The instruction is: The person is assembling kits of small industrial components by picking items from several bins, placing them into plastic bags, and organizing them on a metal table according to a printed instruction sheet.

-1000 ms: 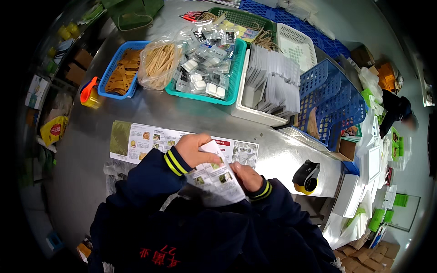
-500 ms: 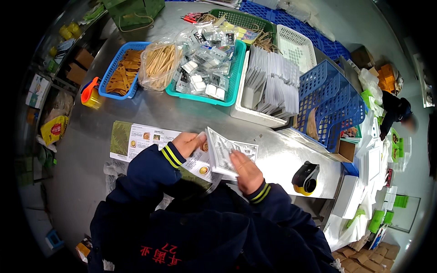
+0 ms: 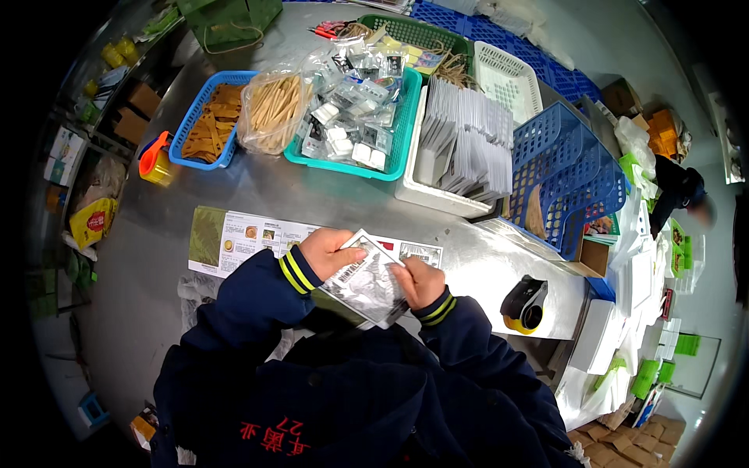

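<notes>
A folded leaflet with a grey and white printed face is held slantwise in front of me. My left hand is closed on its upper left edge, the thumb on top. At the opposite edge, my right hand pinches it between thumb and fingers. Beneath lies a long printed sheet with small pictures and a green end, partly covered by my hands and the leaflet.
Behind stand a blue basket of brown strips, a bag of wooden sticks, a teal basket of small packets, and a white box of upright folded papers. Tape dispensers sit right and far left. A person is far right.
The leaflet has turned from nearly edge-on to face up and tilted. My right hand has gone from lying against its face to pinching its edge; my left hand has shifted slightly right.
</notes>
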Demonstrator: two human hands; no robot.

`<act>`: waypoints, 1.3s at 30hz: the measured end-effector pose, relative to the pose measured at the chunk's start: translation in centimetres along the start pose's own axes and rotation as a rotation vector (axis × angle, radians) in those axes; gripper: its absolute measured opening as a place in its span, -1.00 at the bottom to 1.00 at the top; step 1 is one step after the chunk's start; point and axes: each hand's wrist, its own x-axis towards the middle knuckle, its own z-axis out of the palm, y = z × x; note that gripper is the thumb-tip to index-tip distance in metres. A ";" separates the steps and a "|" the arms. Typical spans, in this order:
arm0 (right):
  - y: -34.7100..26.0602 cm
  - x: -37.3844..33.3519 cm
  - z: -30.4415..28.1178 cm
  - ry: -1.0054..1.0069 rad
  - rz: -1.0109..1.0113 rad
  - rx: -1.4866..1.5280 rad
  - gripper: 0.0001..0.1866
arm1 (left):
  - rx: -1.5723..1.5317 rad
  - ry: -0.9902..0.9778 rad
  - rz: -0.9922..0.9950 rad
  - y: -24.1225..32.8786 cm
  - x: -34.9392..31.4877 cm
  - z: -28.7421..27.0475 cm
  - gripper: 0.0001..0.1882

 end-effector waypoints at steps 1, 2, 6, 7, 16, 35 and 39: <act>0.5 0.2 -0.7 0.001 0.025 0.083 -0.77 | 0.012 0.001 -0.019 0.0 0.1 -0.1 -0.80; 1.1 0.5 -1.6 0.006 0.059 0.166 -0.75 | -0.041 -0.063 -0.065 1.1 0.0 -0.2 -0.80; 4.0 1.0 -2.5 0.065 0.431 0.852 -0.71 | -0.092 -0.087 0.029 3.7 -1.7 0.9 -0.69; 4.2 0.4 -1.5 0.039 0.557 1.008 -0.70 | 0.030 -0.109 0.055 5.0 -1.8 1.0 -0.69; -3.1 -3.2 2.7 -0.550 0.592 1.544 -0.68 | -0.170 -0.213 -0.143 1.1 -0.3 1.4 -0.34; 1.2 -1.7 -3.6 -0.131 0.532 1.165 -0.77 | -0.369 0.365 0.154 -0.5 2.6 1.4 -0.86; 2.1 1.1 -5.4 -0.049 0.473 0.682 -0.69 | -0.498 0.455 0.124 -3.7 6.0 2.2 -0.83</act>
